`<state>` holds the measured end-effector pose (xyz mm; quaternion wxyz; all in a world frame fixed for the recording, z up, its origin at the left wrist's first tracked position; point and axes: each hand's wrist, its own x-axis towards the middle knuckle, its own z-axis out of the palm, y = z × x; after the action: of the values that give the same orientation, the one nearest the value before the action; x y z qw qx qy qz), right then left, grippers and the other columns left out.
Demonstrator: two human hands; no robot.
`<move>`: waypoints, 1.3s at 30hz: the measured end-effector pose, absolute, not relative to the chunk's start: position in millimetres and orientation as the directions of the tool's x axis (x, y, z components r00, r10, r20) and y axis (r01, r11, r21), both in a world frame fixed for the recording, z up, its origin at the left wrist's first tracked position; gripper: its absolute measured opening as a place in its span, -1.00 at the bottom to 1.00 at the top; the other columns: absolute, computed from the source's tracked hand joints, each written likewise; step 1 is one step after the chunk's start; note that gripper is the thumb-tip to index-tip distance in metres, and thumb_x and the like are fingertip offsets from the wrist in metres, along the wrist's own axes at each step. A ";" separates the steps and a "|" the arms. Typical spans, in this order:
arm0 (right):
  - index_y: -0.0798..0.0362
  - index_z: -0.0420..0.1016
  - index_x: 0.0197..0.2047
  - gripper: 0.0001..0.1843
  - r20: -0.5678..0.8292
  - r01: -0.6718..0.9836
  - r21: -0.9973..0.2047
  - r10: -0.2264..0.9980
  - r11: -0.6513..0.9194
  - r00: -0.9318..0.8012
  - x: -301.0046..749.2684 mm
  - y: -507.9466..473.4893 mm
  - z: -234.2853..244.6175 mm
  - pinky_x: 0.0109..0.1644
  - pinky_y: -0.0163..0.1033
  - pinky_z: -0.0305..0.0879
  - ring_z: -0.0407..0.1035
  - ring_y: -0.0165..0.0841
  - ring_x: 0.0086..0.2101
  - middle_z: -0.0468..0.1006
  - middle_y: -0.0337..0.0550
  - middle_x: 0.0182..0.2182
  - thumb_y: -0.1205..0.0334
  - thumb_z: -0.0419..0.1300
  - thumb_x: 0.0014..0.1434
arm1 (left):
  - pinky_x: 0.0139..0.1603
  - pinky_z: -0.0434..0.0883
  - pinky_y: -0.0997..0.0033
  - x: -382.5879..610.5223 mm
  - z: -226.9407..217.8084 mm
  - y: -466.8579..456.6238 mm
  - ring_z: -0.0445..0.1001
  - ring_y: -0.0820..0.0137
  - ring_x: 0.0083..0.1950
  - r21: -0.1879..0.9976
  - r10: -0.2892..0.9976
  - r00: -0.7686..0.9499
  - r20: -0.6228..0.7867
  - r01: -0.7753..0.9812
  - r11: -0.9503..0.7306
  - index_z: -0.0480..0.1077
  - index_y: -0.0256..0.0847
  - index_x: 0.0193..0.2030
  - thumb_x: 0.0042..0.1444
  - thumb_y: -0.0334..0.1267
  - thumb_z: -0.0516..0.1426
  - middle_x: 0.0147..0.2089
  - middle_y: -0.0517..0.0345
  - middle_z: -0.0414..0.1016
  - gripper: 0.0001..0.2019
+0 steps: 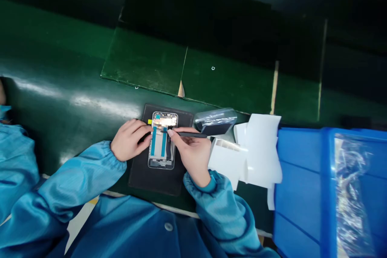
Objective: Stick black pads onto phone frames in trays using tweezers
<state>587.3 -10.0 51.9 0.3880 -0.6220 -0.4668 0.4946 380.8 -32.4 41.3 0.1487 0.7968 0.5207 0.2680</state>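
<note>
An opened phone frame with two blue strips down its middle lies on a dark mat. My left hand rests curled against the frame's left edge, fingers closed on it near a small yellow tab. My right hand pinches a thin black tool like a pen. The tool's tip touches the frame's upper middle. Both arms wear blue smock sleeves.
White paper sheets lie right of my right hand, with a clear plastic bag behind them. Blue bins stand at the right, one holding clear wrapped material. Green mats cover the bench farther back.
</note>
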 end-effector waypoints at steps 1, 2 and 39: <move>0.04 0.64 -0.37 -0.78 -0.250 0.196 -0.945 0.964 -0.263 0.087 586.8 -10.3 52.5 -0.43 -0.26 0.49 0.53 -0.29 -0.49 0.65 -0.17 -0.47 0.09 0.47 0.03 | -0.16 0.43 0.28 381.1 41.5 -32.3 0.41 0.32 -0.21 0.514 0.910 0.313 0.273 0.752 -0.413 0.44 -0.24 -0.06 0.28 -0.32 0.12 -0.19 0.02 0.51 -0.86; 0.04 0.64 -0.37 -0.79 -0.249 0.195 -0.945 0.964 -0.263 0.096 586.4 -10.4 53.1 -0.43 -0.26 0.49 0.54 -0.29 -0.49 0.65 -0.17 -0.47 0.09 0.47 0.03 | -0.17 0.42 0.28 381.3 41.7 -32.3 0.41 0.32 -0.22 0.512 0.909 0.315 0.273 0.753 -0.414 0.44 -0.24 -0.06 0.28 -0.32 0.12 -0.19 0.02 0.51 -0.86; 0.02 0.66 -0.35 -0.82 -0.215 0.263 -0.935 0.970 -0.237 0.111 585.9 -12.4 52.7 -0.39 -0.23 0.55 0.56 -0.28 -0.47 0.68 -0.17 -0.41 0.11 0.47 0.05 | -0.18 0.42 0.26 381.6 44.7 -32.9 0.40 0.31 -0.21 0.492 0.916 0.329 0.230 0.773 -0.401 0.45 -0.22 -0.04 0.29 -0.28 0.11 -0.16 0.01 0.51 -0.83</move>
<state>585.9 -12.4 52.7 0.3847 -0.6385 -0.4830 0.4594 381.6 -32.9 44.7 0.1482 0.8015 0.5268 0.2411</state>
